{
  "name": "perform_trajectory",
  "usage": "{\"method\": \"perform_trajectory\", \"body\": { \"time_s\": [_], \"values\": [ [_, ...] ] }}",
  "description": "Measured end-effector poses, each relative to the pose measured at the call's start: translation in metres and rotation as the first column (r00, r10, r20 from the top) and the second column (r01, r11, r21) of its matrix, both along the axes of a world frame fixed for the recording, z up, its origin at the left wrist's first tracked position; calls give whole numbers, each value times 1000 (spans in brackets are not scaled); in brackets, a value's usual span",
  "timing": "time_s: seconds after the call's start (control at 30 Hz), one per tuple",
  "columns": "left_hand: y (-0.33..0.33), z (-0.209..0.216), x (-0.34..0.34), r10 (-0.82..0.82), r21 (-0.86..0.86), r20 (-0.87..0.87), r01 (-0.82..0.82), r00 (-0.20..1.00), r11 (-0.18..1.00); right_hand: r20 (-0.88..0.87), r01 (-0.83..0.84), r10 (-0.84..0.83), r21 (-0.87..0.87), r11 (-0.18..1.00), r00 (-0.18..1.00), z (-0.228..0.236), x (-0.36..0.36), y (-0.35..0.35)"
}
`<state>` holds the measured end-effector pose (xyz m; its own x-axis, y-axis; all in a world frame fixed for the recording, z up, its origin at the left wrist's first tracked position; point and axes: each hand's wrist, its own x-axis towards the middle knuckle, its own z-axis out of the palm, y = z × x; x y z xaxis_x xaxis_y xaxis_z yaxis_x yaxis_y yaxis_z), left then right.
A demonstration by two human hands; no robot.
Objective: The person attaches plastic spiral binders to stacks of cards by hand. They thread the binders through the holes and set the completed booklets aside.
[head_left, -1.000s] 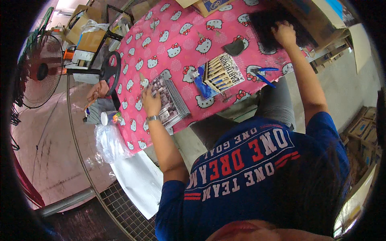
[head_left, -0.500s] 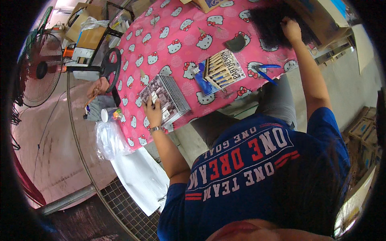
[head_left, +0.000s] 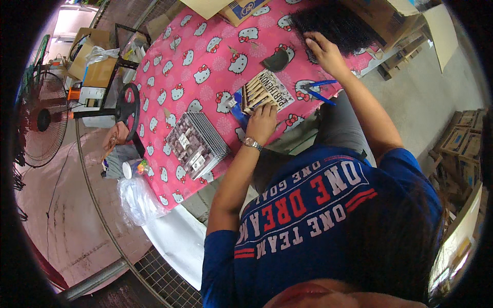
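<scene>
My left hand (head_left: 263, 122) lies over the lower edge of a blue and tan picture-covered book (head_left: 264, 92), fingers resting on its cover. Beyond it, my right hand (head_left: 328, 54) is at the near left edge of a loose pile of thin black coils (head_left: 334, 25). Its thumb and fingers are drawn together, but whatever they may hold is too dark and small to make out. Left of my left forearm sits a neat stack of spiral-bound notebooks (head_left: 197, 146) with grey picture covers. A blue-handled hand tool (head_left: 322, 92), like pliers, lies right of the book.
The table has a pink cartoon-cat cloth (head_left: 172, 77). A dark half-round piece (head_left: 276, 60) lies behind the book. Cardboard boxes (head_left: 393, 20) stand at the far right. A white cup (head_left: 132, 169), a plastic bag (head_left: 138, 200) and a fan (head_left: 43, 120) are at the left.
My left hand has moved right, from the notebook stack onto the picture-covered book. My right hand has drawn back from the middle of the black pile to its near left edge.
</scene>
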<state>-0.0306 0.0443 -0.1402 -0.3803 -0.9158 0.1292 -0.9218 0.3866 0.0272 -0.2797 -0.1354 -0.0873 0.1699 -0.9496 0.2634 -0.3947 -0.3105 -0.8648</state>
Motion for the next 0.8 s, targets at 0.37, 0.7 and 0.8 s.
{"method": "perform_trajectory", "body": {
  "time_s": [0.37,0.7,0.8],
  "values": [
    [-27,100,37,235,-6,-210,-242,949,970,394,-386,281,218,897,875,-10,64,119],
    [-37,88,25,-2,-172,-518,-102,855,980,124,-511,496,175,842,859,19,59,88],
    [-40,91,30,-65,-126,-508,1,859,992,9,-534,534,-12,846,846,11,54,75]
  ]
}}
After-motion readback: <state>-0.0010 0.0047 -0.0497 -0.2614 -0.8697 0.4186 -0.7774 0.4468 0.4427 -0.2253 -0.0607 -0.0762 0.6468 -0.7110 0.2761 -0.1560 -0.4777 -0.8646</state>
